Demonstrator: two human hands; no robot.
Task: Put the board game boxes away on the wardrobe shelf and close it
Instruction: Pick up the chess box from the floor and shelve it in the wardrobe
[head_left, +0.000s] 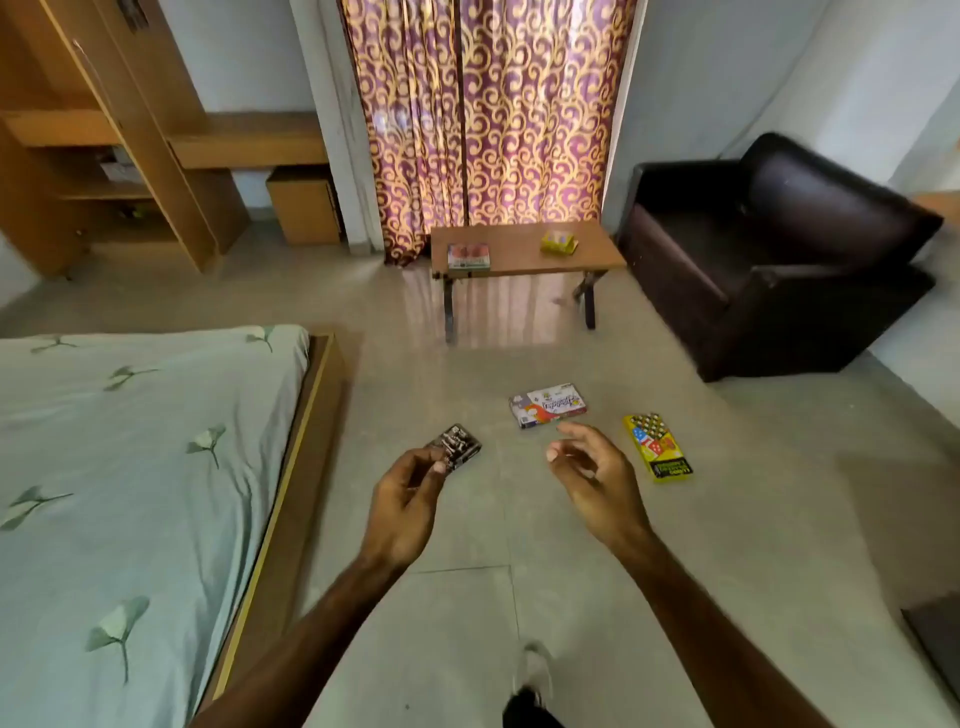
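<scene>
My left hand (402, 506) pinches a small dark game box (460, 446) by its near corner, above the floor beside the bed. My right hand (589, 475) hovers with loosely curled fingers and holds nothing. Just beyond it, a white and purple game box (548, 404) lies flat on the floor. A long yellow game box (657, 452) lies to the right of that hand. On the low wooden table (524, 262) sit a reddish box (468, 256) and a small yellow box (559, 241). The wooden wardrobe (93, 156) stands at the far left with its door open and its shelves showing.
A bed with a pale green sheet (130, 493) fills the left side. A dark armchair (779, 260) stands at the right, and a patterned curtain (488, 114) hangs behind the table. A small wooden cabinet (304, 205) sits near the wardrobe. My foot (532, 691) shows at the bottom.
</scene>
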